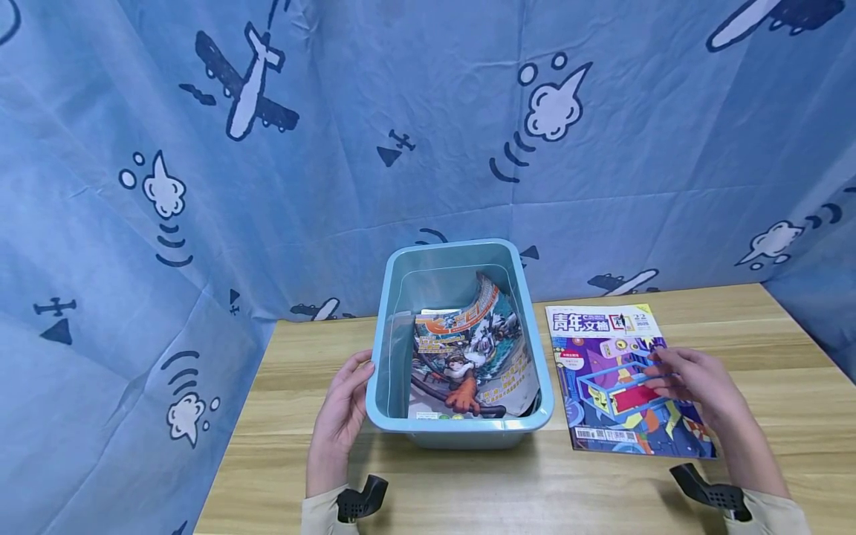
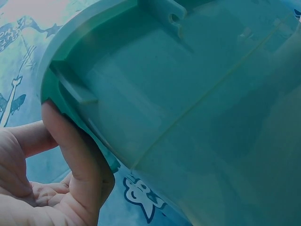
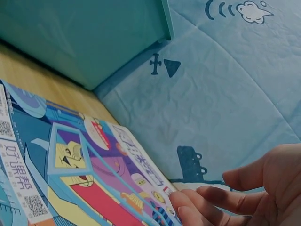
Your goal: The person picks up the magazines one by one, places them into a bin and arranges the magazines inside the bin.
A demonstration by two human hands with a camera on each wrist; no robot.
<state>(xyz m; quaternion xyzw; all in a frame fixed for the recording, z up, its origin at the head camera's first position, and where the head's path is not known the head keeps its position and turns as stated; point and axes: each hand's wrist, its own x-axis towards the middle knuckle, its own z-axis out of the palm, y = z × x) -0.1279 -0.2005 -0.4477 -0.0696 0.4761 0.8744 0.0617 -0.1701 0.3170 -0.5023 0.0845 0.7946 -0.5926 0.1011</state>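
Observation:
A light-blue plastic bin [image 1: 461,425] stands on the table, with a magazine [image 1: 468,357] in it whose colourful cover bends up against the wall at the back right. My left hand [image 1: 342,409] is at the bin's left rim, its fingertips against the outside. Seen from the left wrist, loosely bent fingers [image 2: 77,153] meet the underside of the rim [image 2: 44,80]. To the right of the bin a second magazine [image 1: 625,386], purple and blue, lies flat. Over its right side is my right hand [image 1: 698,383], fingers loosely bent and holding nothing. Whether they touch the cover, I cannot tell.
The wooden table [image 1: 287,386] backs onto a blue curtain [image 1: 428,148] printed with planes and clouds, which also hangs along the left side. Bare wood shows left of the bin and between the bin and the front edge. Each wrist carries a black mount [image 1: 361,499].

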